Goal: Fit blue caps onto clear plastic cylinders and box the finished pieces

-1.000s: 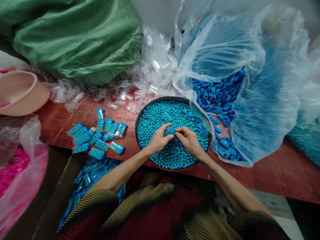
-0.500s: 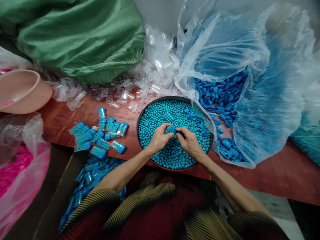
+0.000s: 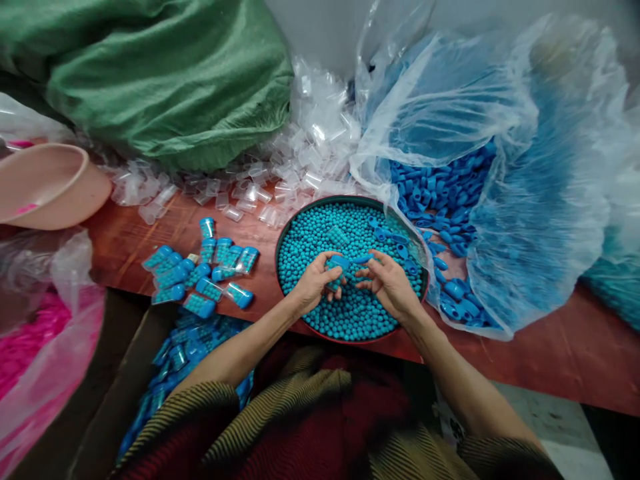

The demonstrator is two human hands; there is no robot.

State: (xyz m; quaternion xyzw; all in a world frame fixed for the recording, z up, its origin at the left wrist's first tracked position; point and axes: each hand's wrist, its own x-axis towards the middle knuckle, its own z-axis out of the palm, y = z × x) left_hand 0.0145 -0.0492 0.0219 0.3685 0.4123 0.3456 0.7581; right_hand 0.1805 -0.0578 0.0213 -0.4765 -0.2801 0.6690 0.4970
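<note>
Over a round tray (image 3: pixel 278 267) of small turquoise beads (image 3: pixel 320 227), both my hands work close together. My left hand (image 3: pixel 316 281) grips a small clear bottle (image 3: pixel 334 283) with turquoise beads in it. At its mouth sits a blue plastic cap (image 3: pixel 341 262). Between thumb and fingers my right hand (image 3: pixel 387 280) pinches a blue lid part (image 3: pixel 364 258) beside that cap; whether the two parts are joined I cannot tell. Several loose blue cap pieces (image 3: pixel 384 233) and one clear bottle (image 3: pixel 337 235) lie on the beads.
Capped, bead-filled bottles (image 3: pixel 200 270) lie left of the tray on the red table (image 3: pixel 125 233), more in a box (image 3: pixel 175 360) below. Clear empties (image 3: pixel 320 147) are heaped behind, beside a green sack (image 3: pixel 175 87). A plastic bag (image 3: pixel 540 220) of blue caps stands right.
The blue cap, closed up between my hands before, now shows a lid part swung out to the right. My hands have moved slightly apart and the bottle shows below the cap.
</note>
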